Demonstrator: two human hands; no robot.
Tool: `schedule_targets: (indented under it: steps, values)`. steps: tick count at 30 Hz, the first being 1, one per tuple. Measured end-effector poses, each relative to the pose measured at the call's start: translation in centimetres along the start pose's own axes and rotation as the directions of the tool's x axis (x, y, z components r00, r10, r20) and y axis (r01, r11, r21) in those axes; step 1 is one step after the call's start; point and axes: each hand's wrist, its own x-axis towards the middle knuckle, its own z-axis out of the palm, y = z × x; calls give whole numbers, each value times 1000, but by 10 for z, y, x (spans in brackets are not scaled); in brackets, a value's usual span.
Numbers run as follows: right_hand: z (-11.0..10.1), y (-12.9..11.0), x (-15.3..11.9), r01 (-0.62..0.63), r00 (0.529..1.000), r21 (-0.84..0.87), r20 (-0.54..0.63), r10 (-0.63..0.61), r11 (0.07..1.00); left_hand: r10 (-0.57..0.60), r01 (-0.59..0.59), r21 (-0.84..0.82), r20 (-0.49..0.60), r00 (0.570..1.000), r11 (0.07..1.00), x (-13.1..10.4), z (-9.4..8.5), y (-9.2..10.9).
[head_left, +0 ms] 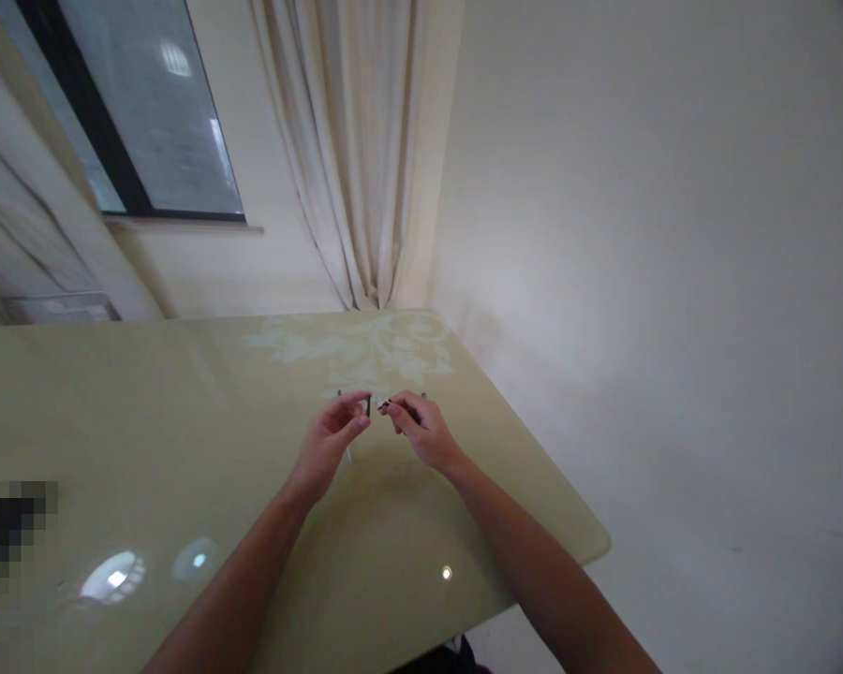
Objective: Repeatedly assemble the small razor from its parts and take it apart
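My left hand (333, 435) pinches a small dark upright bar (368, 405) between thumb and fingertips. Just across a narrow gap, my right hand (421, 426) is closed on a small black-and-white piece (383, 404), too tiny to name. The two held pieces face each other above the table (309, 524) and appear to be apart. Behind the left fingers a dark tip (339, 392) sticks up, and a thin white sliver (349, 456) shows beneath that hand. Another dark tip (424, 395) peeks out past the right knuckles. What these belong to is hidden by the hands.
The glossy tabletop has a pale floral pattern (351, 342) at its far end and reflects lamps. A wall (639, 281) runs along the right side. Curtains (351, 140) and a window (147, 103) are beyond the far edge. A pixelated dark patch (4, 534) covers something at left.
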Motion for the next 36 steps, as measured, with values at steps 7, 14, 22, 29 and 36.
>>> schedule_targets:
  steps: [7, 14, 22, 29, 36]
  values:
    - [7, 3, 2, -98, 995, 112, -4, 100, 989, 338, -291, 469, -18, 941, 834, -7, 4, 16]
    - [10, 6, 2, -194, 981, 223, 31, 191, 955, 574, -503, 649, 122, 809, 571, -13, 6, 12]
    - [11, 8, 3, -228, 973, 260, 32, 227, 938, 521, -482, 673, 165, 838, 561, -14, 5, 6]
    - [12, 10, 4, -375, 927, 451, 161, 340, 810, 559, -512, 625, 143, 817, 589, -15, 9, 6]
    - [11, 16, 5, -408, 909, 532, 164, 383, 742, 540, -482, 600, 97, 836, 639, -14, 12, 3]
